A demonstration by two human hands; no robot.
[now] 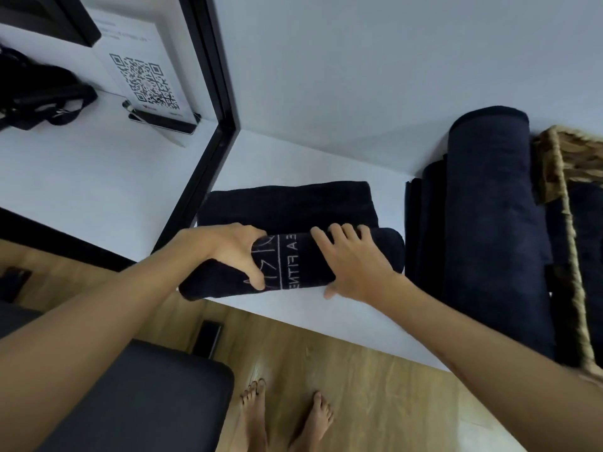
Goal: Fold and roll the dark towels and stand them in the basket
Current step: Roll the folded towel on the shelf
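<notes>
A dark towel point(293, 210) with white lettering lies on the white shelf point(287, 158), its near part rolled into a cylinder along the shelf's front edge and its far part still flat. My left hand point(233, 252) grips the left part of the roll, thumb in front and fingers over the top. My right hand point(354, 262) lies over the right part, fingers curved across the top and thumb at the near side. A rolled dark towel point(492, 230) lies to the right beside the woven basket point(569, 223), which holds another dark towel point(587, 249).
A flat dark towel point(424, 223) sits between my roll and the big roll. A black frame post point(208, 93) stands at the left, with a QR-code sign point(146, 83) and a black bag point(36, 89) behind it. A dark padded bench point(140, 399) and my bare feet are below.
</notes>
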